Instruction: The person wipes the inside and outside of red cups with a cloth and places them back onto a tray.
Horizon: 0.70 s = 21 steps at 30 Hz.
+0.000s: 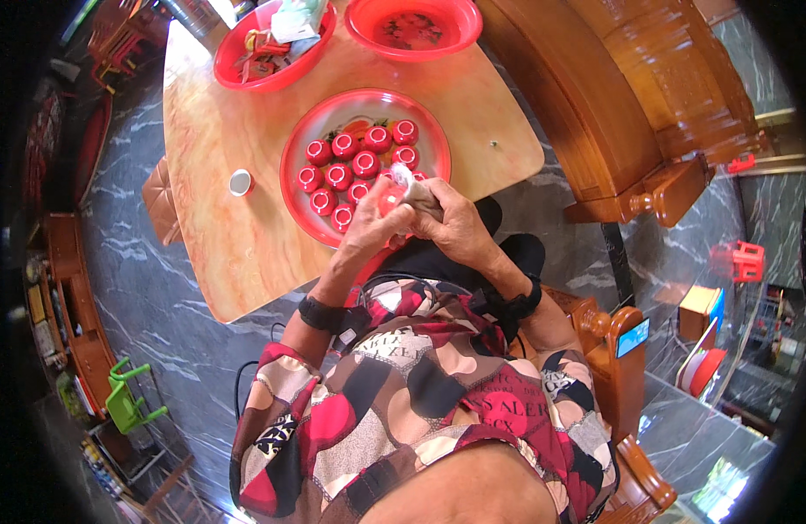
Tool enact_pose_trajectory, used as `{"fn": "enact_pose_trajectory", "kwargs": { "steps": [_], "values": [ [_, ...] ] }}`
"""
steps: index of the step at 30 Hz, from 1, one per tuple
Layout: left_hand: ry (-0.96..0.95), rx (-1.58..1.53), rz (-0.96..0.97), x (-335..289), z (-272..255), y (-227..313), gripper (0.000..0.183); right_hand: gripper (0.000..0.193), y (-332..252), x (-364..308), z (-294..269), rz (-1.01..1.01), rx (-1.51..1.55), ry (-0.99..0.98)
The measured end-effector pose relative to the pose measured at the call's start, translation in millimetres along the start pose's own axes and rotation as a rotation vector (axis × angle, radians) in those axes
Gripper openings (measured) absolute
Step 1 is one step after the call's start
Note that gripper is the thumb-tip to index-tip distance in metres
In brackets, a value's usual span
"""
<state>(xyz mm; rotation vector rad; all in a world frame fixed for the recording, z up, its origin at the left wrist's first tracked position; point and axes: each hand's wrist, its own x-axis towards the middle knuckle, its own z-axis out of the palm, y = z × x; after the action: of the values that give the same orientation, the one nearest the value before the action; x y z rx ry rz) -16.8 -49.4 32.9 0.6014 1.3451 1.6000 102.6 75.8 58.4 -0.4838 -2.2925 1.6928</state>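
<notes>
Over the near edge of a round red-rimmed tray (292,175), my two hands meet. Closed around a small red cup (391,203) is my left hand (374,220). My right hand (460,223) grips a greyish cloth (423,199) pressed against that cup; my fingers partly hide both. Several red cups (365,164) stand upside down on the tray, their white base rings facing up. One more small cup (241,182), white inside, sits apart on the table to the left.
On the marbled table (237,262), a red basin (276,80) with packets and a bag stands at the far left. Another red basin (413,52) holds liquid with dark bits. A wooden bench (630,105) lies to the right, and a green chair (130,397) at lower left.
</notes>
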Motion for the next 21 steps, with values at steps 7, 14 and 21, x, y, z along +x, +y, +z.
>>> {"fn": "enact_pose_trajectory", "kwargs": {
  "steps": [7,14,21],
  "values": [
    [-0.162,0.064,0.024,4,-4,-24,0.036,0.039,-7,8,5,-0.653,-0.749,0.22],
    [0.101,0.571,0.233,9,8,3,0.054,0.028,21,18,10,-0.476,-0.68,0.297],
    [0.22,1.032,0.429,7,20,18,0.056,0.019,25,17,27,-0.234,0.082,0.227]
  ]
}}
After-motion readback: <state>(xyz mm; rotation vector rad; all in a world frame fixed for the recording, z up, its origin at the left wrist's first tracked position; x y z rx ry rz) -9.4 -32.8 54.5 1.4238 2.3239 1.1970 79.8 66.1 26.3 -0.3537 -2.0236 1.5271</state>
